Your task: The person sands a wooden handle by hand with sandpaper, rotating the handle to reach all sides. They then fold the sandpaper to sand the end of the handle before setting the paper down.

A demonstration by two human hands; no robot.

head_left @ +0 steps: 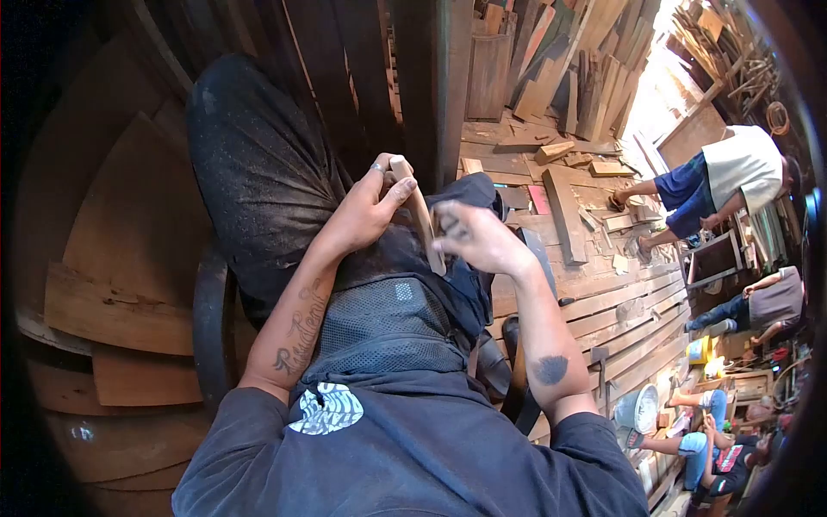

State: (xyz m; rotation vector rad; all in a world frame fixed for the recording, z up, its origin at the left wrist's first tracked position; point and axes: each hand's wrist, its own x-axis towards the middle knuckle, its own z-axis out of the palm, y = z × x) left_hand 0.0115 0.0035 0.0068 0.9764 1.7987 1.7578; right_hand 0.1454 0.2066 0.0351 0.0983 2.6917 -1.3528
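A short, rounded piece of pale wood (420, 203), like a small handle, lies tilted above my lap. My left hand (369, 208) is closed on its upper part, with the thumb along the side and a ring on one finger. Beside the lower part is my right hand (484, 234), its fingers curled and smeared by motion. The right thumb appears to reach the wood near its lower end, but whether the fingers grip it or hold something small cannot be made out. Dusty dark trousers (250, 164) lie under the work.
Loose boards and offcuts lean at the back (551, 69). A long wooden beam (562, 215) lies on the plank floor. At right, one person in a white top (745, 168) bends over; others sit or stand beyond. A bucket (637, 408) stands lower right. Large boards (121, 319) are at left.
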